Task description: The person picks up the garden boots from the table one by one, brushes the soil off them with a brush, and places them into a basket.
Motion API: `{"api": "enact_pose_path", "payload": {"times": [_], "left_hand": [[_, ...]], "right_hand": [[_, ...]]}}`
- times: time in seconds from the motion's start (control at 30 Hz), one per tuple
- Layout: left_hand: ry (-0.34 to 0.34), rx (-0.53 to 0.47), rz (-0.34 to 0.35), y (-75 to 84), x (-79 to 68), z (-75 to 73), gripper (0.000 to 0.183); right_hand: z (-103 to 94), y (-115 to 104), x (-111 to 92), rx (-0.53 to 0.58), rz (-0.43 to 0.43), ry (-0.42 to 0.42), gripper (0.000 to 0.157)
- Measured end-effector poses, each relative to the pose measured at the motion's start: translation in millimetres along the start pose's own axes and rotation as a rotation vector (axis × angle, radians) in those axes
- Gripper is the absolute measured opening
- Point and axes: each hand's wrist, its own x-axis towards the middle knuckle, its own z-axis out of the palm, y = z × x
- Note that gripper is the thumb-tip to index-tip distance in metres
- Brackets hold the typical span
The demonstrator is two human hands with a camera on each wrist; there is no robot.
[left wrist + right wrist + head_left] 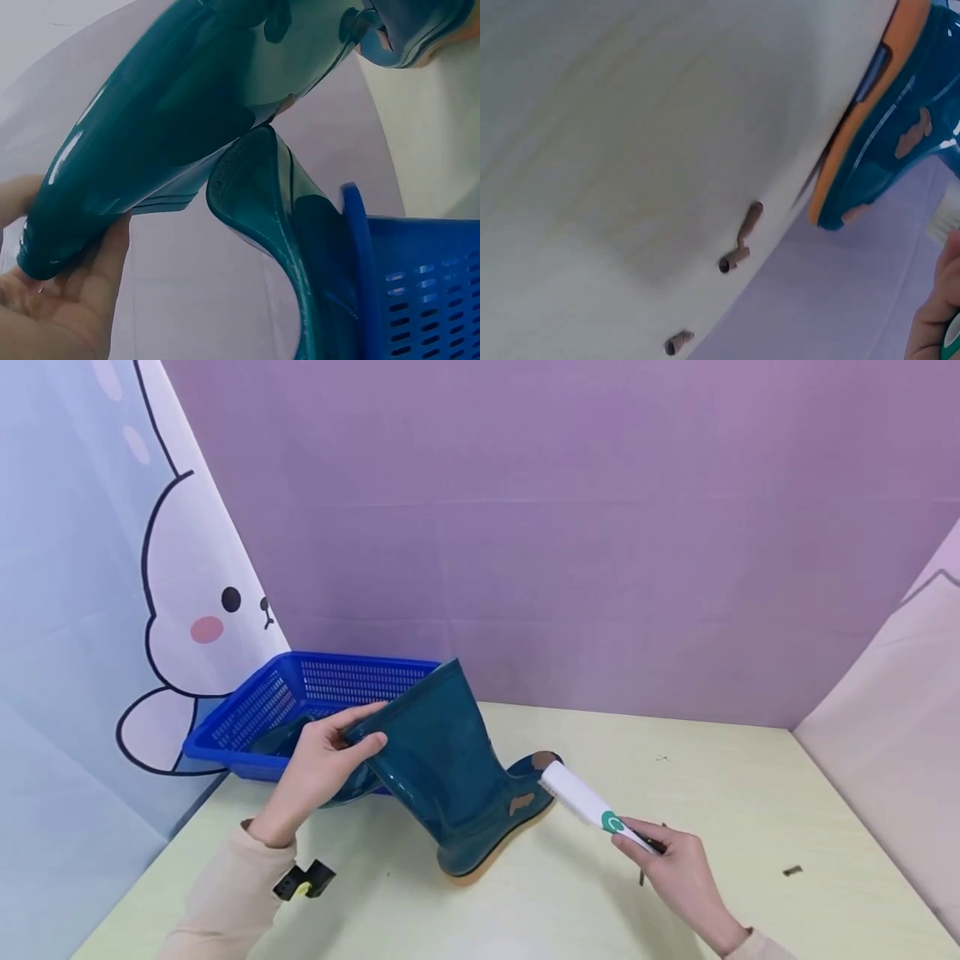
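A dark teal rubber boot (450, 768) with an orange-edged sole tilts above the table. My left hand (322, 768) grips its shaft by the top rim, thumb on one side and fingers on the other. Brown patches mark the foot: one on the side (913, 135), another at the toe. In my right hand (678, 868) is a white brush (581, 797) with a green mark, held by the handle. Its head overlaps the toe in the head view; the right wrist view shows a gap between bristles and toe. A second teal boot (251, 187) leans in the basket.
The blue plastic basket (360, 675) stands at the back left of the pale table (720, 793). Small brown bits (792, 870) lie on the tabletop at the right. A purple backdrop (600, 527) rises behind, and a printed cloth (75, 652) hangs on the left.
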Motion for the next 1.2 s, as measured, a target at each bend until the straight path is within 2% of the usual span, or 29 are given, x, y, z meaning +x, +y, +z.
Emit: {"api": "enact_pose_path", "payload": {"times": [0.13,0.3,0.53,0.73,0.97,1.03,1.2], "left_hand": [[-0.014,-0.031,-0.006,-1.6,-1.1,-0.8,0.040],[-0.021,-0.026,-0.027,-3.3,-1.0,-1.3,0.041],[-0.007,0.041,-0.027,-9.5,1.6,-4.1,0.040],[0.015,0.069,-0.048,-19.4,5.8,-6.6,0.040],[0.036,0.089,-0.074,-21.1,5.2,-7.9,0.040],[0.033,0.081,-0.083,-21.2,4.9,-8.0,0.040],[0.027,0.069,-0.096,-22.1,3.3,-8.2,0.040]], "right_hand": [[11.7,0,6,0.040,0.011,0.013,0.030],[30.2,-2,15,0.075,-0.047,0.021,0.026],[45.9,-9,16,0.096,-0.105,-0.055,0.023],[46.1,-6,14,-0.009,-0.205,-0.063,0.020],[39.6,2,10,-0.127,-0.362,-0.027,0.019],[37.0,4,9,-0.137,-0.376,-0.016,0.019],[29.7,6,7,-0.137,-0.341,-0.021,0.019]]}}
